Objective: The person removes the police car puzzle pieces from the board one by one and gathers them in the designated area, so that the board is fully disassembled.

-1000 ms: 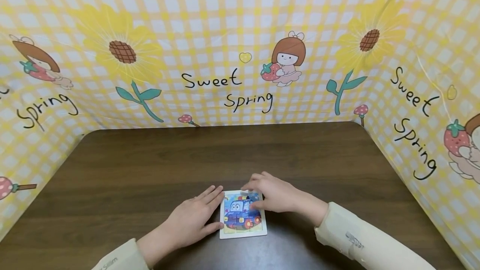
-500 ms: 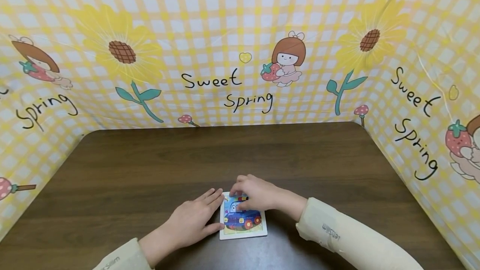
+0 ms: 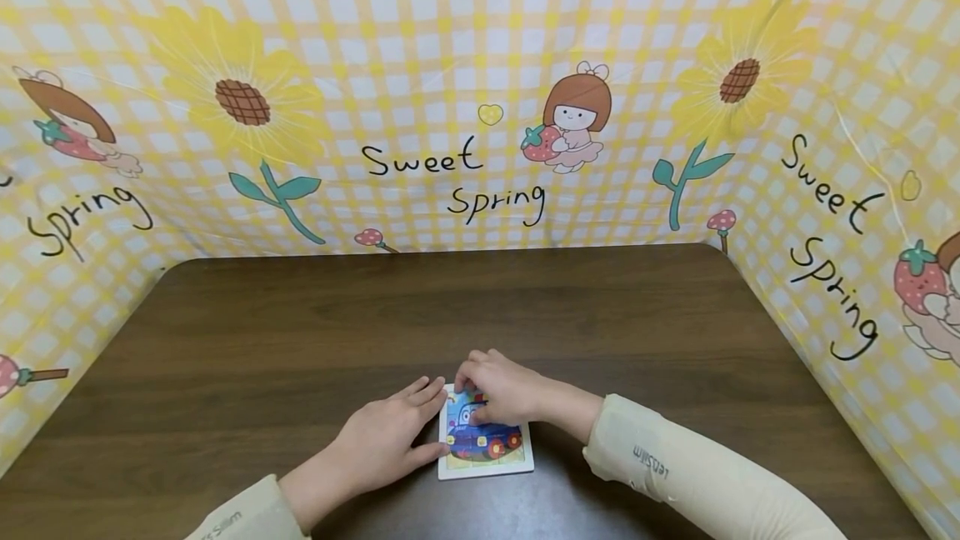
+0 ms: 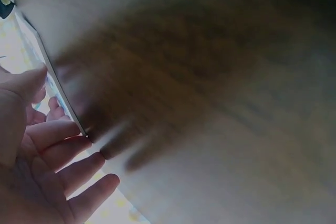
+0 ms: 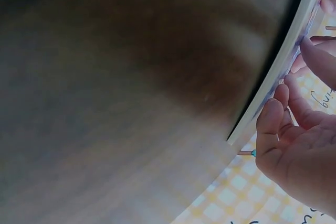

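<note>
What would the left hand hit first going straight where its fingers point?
Probably the puzzle's white frame, which the left hand seems to touch; beyond it, the right hand, though depth is unclear.

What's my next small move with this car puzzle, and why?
I'd probably press down gently with the right hand, since its fingertips seem to be on the upper part of the puzzle, while the left hand sits at the frame's left edge, apparently able to steady it.
</note>
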Demonstrator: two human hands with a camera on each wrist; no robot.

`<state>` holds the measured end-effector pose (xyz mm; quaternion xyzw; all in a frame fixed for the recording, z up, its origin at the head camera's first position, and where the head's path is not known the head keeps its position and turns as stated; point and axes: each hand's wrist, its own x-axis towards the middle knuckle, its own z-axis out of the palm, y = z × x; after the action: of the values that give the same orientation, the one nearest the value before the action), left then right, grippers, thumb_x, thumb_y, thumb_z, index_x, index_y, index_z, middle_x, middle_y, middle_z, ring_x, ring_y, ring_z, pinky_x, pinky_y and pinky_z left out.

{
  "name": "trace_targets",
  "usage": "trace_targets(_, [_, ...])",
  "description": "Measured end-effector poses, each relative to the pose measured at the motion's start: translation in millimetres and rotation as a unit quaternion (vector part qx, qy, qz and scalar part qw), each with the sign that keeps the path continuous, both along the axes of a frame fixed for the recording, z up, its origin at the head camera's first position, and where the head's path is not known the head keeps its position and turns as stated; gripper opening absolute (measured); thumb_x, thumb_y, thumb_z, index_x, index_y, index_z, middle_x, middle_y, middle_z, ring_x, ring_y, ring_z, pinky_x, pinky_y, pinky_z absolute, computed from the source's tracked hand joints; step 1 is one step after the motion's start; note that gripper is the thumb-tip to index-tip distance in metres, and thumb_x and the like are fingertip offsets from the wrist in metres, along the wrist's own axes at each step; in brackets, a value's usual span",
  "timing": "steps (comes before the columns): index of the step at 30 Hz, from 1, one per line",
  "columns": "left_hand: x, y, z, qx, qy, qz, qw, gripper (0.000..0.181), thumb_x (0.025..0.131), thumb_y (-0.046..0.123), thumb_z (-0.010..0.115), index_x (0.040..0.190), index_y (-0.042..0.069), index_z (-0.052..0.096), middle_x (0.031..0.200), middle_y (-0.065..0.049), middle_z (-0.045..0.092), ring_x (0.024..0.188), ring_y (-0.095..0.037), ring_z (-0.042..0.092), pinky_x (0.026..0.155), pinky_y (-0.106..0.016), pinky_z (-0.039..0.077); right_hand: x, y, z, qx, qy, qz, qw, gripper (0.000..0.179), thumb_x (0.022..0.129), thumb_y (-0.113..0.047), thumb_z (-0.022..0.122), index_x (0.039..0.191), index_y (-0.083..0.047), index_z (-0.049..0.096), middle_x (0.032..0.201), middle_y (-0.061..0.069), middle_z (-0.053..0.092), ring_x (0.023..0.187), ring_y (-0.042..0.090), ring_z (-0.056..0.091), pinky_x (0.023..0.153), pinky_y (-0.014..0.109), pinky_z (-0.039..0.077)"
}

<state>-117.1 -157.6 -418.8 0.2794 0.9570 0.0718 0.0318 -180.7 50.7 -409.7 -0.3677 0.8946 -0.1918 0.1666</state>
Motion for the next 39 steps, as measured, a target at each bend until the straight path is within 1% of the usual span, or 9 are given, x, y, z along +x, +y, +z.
trace_targets(6, [-0.8, 1.0, -0.4, 0.025, -0.005, 0.012, 0.9996, 0.061, 0.090, 0.046, 0.069, 0.134, 0.004, 0.063, 0.143, -0.010, 0.058, 0.134, -0.029, 0.055, 0.094, -0.047, 0.055, 1.0, -0.9, 0.3, 0.000, -0.006, -0.007, 1.0000, 0.030, 0.086, -0.023, 0.079, 0.111, -0.013, 0.066, 0.104, -0.001, 0.057, 0.096, 0.012, 0.046, 0.084, 0.024, 0.045])
trace_targets(13, [-2.1, 1.6, 1.9, 0.028, -0.007, 0.015, 0.9995, 0.061, 0.087, 0.045, 0.072, 0.132, 0.004, 0.064, 0.142, -0.010, 0.059, 0.133, -0.029, 0.056, 0.095, -0.047, 0.054, 1.2, -2.2, 1.5, -0.003, -0.021, -0.017, 0.9996, 0.030, 0.086, -0.023, 0.079, 0.111, -0.013, 0.066, 0.104, -0.001, 0.056, 0.097, 0.012, 0.046, 0.083, 0.023, 0.045])
trace_targets(20, [-2.5, 3.5, 4.8, 0.032, -0.024, 0.025, 0.9989, 0.063, 0.086, 0.046, 0.073, 0.132, 0.004, 0.064, 0.142, -0.010, 0.059, 0.133, -0.030, 0.055, 0.096, -0.048, 0.053, -0.4, -2.7, 1.4, -0.009, -0.043, -0.023, 0.9987, 0.030, 0.086, -0.021, 0.079, 0.110, -0.013, 0.065, 0.105, -0.001, 0.055, 0.099, 0.013, 0.045, 0.085, 0.025, 0.044])
trace_targets(25, [-3.1, 4.8, 6.0, 0.034, -0.032, 0.026, 0.9986, 0.063, 0.086, 0.046, 0.074, 0.132, 0.003, 0.064, 0.142, -0.011, 0.059, 0.133, -0.031, 0.056, 0.095, -0.050, 0.054, -1.9, -2.7, 2.0, -0.017, -0.044, -0.020, 0.9987, 0.029, 0.085, -0.018, 0.080, 0.107, -0.012, 0.063, 0.104, 0.000, 0.056, 0.097, 0.013, 0.045, 0.084, 0.025, 0.042])
trace_targets(28, [-3.8, 5.5, 7.1, 0.035, -0.035, 0.027, 0.9984, 0.063, 0.086, 0.045, 0.074, 0.132, 0.003, 0.064, 0.143, -0.011, 0.058, 0.132, -0.031, 0.056, 0.093, -0.051, 0.054, -2.4, -2.1, 1.9, -0.029, -0.039, -0.016, 0.9987, 0.028, 0.086, -0.014, 0.078, 0.109, -0.010, 0.062, 0.104, 0.002, 0.057, 0.097, 0.015, 0.047, 0.086, 0.027, 0.043])
trace_targets(33, [-3.9, 5.4, 8.5, 0.037, -0.037, 0.027, 0.9982, 0.063, 0.087, 0.045, 0.074, 0.133, 0.003, 0.063, 0.143, -0.011, 0.058, 0.133, -0.032, 0.055, 0.094, -0.051, 0.054, -2.8, -1.5, 1.7, -0.048, -0.032, -0.011, 0.9983, 0.024, 0.088, -0.004, 0.073, 0.110, -0.008, 0.065, 0.102, 0.004, 0.059, 0.096, 0.016, 0.049, 0.087, 0.029, 0.043])
trace_targets(39, [-3.5, 5.6, 6.8, 0.038, -0.039, 0.029, 0.9981, 0.064, 0.086, 0.046, 0.073, 0.133, 0.003, 0.063, 0.143, -0.011, 0.058, 0.133, -0.031, 0.055, 0.095, -0.051, 0.053, -3.3, -0.4, 0.8, -0.063, -0.029, -0.007, 0.9975, 0.021, 0.088, -0.001, 0.072, 0.106, -0.010, 0.066, 0.099, 0.004, 0.058, 0.094, 0.016, 0.049, 0.084, 0.028, 0.042])
